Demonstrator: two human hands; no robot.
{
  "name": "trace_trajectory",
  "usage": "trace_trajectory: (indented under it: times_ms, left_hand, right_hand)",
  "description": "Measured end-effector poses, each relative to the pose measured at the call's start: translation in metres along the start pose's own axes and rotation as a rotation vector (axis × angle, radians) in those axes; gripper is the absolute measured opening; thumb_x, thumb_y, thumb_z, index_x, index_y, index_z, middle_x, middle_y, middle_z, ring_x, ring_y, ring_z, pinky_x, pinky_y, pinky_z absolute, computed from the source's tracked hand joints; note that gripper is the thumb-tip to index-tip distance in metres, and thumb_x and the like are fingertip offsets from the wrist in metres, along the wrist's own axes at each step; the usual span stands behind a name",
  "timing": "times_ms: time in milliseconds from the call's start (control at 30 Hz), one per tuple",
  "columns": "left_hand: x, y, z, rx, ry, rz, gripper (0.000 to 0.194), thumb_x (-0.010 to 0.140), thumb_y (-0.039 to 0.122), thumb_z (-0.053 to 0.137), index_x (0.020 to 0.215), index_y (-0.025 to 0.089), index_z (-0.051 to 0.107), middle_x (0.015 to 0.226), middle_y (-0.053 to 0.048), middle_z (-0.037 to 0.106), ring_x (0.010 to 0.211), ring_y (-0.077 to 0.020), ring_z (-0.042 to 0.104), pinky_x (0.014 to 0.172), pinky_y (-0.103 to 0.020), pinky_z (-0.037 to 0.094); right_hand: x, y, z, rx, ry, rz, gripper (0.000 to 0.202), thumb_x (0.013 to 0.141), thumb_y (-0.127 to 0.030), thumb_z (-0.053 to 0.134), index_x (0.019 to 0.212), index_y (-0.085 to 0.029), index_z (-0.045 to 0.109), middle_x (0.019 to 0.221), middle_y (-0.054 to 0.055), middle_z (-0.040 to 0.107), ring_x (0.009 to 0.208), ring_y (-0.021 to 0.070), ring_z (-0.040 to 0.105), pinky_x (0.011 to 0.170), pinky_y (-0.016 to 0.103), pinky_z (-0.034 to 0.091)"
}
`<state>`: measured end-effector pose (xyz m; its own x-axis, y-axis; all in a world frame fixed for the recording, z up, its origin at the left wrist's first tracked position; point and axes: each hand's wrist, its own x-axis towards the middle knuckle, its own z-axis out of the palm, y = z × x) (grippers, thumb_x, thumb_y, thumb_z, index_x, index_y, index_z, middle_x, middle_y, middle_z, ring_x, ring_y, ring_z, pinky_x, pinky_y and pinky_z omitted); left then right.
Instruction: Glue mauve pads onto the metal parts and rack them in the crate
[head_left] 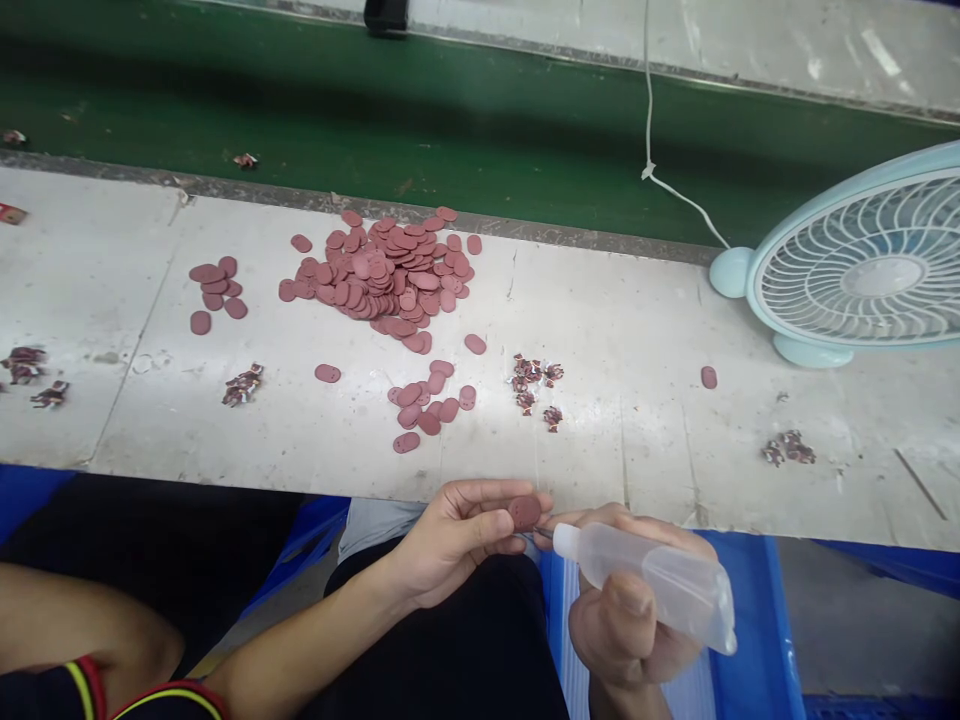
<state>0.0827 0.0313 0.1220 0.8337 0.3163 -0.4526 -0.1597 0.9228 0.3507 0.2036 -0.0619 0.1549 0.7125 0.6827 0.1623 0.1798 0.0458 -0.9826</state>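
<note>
Head view: the right hand (637, 600) has its fingers wrapped round a translucent squeeze bottle (651, 580), nozzle pointing left at a reddish oval disc (524, 513); the left hand (469, 535) pinches that disc between thumb and fingers, just off the near edge of the counter (585, 440); beyond lie small brown-and-white pieces (532, 375), then a large heap of similar discs (390, 270); a pale blue fan (877, 270) stands to the right; farthest runs a green belt (487, 130).

Wore a dark short sleeve (169, 708) trimmed with red and bright yellow bands at the hem, plus black cloth (442, 650) over the lap
</note>
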Motion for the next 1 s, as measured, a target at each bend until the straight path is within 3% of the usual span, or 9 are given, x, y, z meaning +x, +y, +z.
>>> trace_trajectory:
  times_ms: [167, 300, 467, 567, 633, 733, 800, 900, 1000]
  left_hand:
    - [-0.001, 0.001, 0.0, 0.0, -0.019, 0.011, 0.028, 0.083, 0.022, 0.075, 0.11, 0.022, 0.075, 0.117, -0.009, 0.075, 0.1, -0.0179, 0.072, 0.077, -0.018, 0.056]
    - [-0.003, 0.005, 0.001, -0.004, -0.057, 0.036, 0.027, 0.085, 0.02, 0.072, 0.112, 0.023, 0.075, 0.119, -0.008, 0.074, 0.106, -0.0199, 0.071, 0.079, -0.019, 0.056]
    - [-0.003, 0.007, 0.001, 0.005, -0.039, 0.051, 0.026, 0.086, 0.016, 0.07, 0.111, 0.023, 0.075, 0.119, -0.008, 0.074, 0.106, -0.0193, 0.071, 0.079, -0.019, 0.056]
    - [-0.003, 0.008, -0.001, 0.001, 0.008, 0.045, 0.024, 0.087, 0.016, 0.069, 0.11, 0.021, 0.075, 0.117, -0.009, 0.075, 0.105, -0.0191, 0.071, 0.078, -0.019, 0.056]
    - [-0.003, 0.009, -0.004, 0.003, 0.045, 0.043, 0.024, 0.086, 0.016, 0.07, 0.109, 0.019, 0.075, 0.116, -0.01, 0.075, 0.105, -0.0195, 0.071, 0.079, -0.019, 0.056]
    - [-0.004, 0.013, -0.01, 0.007, 0.094, 0.046, 0.024, 0.086, 0.018, 0.071, 0.11, 0.018, 0.074, 0.118, -0.011, 0.074, 0.106, -0.0204, 0.071, 0.08, -0.019, 0.056]
    - [-0.004, 0.015, -0.013, 0.011, 0.115, 0.055, 0.025, 0.086, 0.019, 0.07, 0.111, 0.018, 0.074, 0.12, -0.011, 0.073, 0.107, -0.0206, 0.071, 0.08, -0.019, 0.055]
    - [-0.005, 0.016, -0.015, 0.017, 0.135, 0.07, 0.024, 0.087, 0.019, 0.07, 0.11, 0.018, 0.074, 0.121, -0.012, 0.073, 0.107, -0.0203, 0.07, 0.08, -0.02, 0.055]
    - [-0.004, 0.015, -0.013, 0.015, 0.144, 0.069, 0.025, 0.086, 0.02, 0.071, 0.11, 0.017, 0.073, 0.12, -0.012, 0.073, 0.106, -0.0204, 0.071, 0.08, -0.02, 0.055]
  right_hand:
    - [0.005, -0.008, 0.001, 0.143, 0.142, 0.05, 0.025, 0.083, -0.039, 0.064, 0.106, -0.03, 0.06, 0.072, 0.002, 0.066, 0.061, 0.0272, 0.067, 0.051, 0.045, 0.055]
    - [0.033, -0.01, -0.024, 0.579, 0.07, 0.383, 0.027, 0.084, -0.048, 0.055, 0.099, -0.027, 0.064, 0.066, 0.0, 0.062, 0.049, 0.0165, 0.062, 0.037, 0.027, 0.051]
    - [0.082, 0.041, -0.063, 1.412, -0.056, 0.691, 0.037, 0.092, -0.034, 0.046, 0.116, -0.012, 0.062, 0.077, -0.001, 0.066, 0.067, 0.0067, 0.067, 0.049, 0.007, 0.048]
    - [0.099, 0.075, -0.075, 1.544, -0.281, 0.735, 0.029, 0.087, -0.017, 0.053, 0.113, -0.009, 0.064, 0.08, 0.0, 0.07, 0.07, 0.0071, 0.068, 0.05, 0.005, 0.047]
    - [0.099, 0.082, -0.076, 1.516, -0.31, 0.703, 0.03, 0.085, -0.02, 0.055, 0.112, -0.01, 0.066, 0.078, -0.002, 0.069, 0.066, 0.0067, 0.066, 0.046, 0.004, 0.044]
    - [0.083, 0.073, -0.066, 1.222, -0.221, 0.557, 0.035, 0.086, -0.031, 0.061, 0.117, -0.016, 0.065, 0.077, -0.004, 0.066, 0.059, 0.0042, 0.061, 0.039, 0.003, 0.04]
    - [0.071, 0.063, -0.054, 0.809, -0.13, 0.418, 0.029, 0.086, -0.027, 0.065, 0.114, -0.02, 0.067, 0.075, -0.003, 0.064, 0.056, 0.0048, 0.058, 0.038, 0.007, 0.045]
    - [0.067, 0.056, -0.039, -0.119, -0.174, 0.109, 0.025, 0.088, -0.019, 0.06, 0.11, -0.025, 0.072, 0.103, 0.005, 0.066, 0.088, 0.0151, 0.065, 0.067, 0.027, 0.06]
    - [0.079, 0.062, -0.032, -0.761, -0.415, -0.174, 0.033, 0.091, -0.017, 0.052, 0.116, -0.027, 0.07, 0.129, 0.009, 0.058, 0.119, 0.0261, 0.055, 0.101, 0.05, 0.05]
